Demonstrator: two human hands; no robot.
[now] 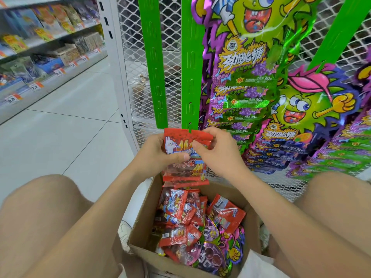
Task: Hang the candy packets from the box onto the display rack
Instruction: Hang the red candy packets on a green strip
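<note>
We hold a small stack of red candy packets (185, 170) in both hands, just above the open cardboard box (145, 223). Our left hand (158, 151) has its grip closed round the stack's left side, thumb across the front. Our right hand (216, 155) pinches the top edge, which meets the lower end of a green slotted strip (190, 77) on the white mesh rack (130, 57). More red packets (178, 211) lie in the box; purple and green ones (245, 77) hang to the right

Retail shop, stocked shelves (50, 47), price tags (60, 72), hanging candy display (251, 67)
</note>
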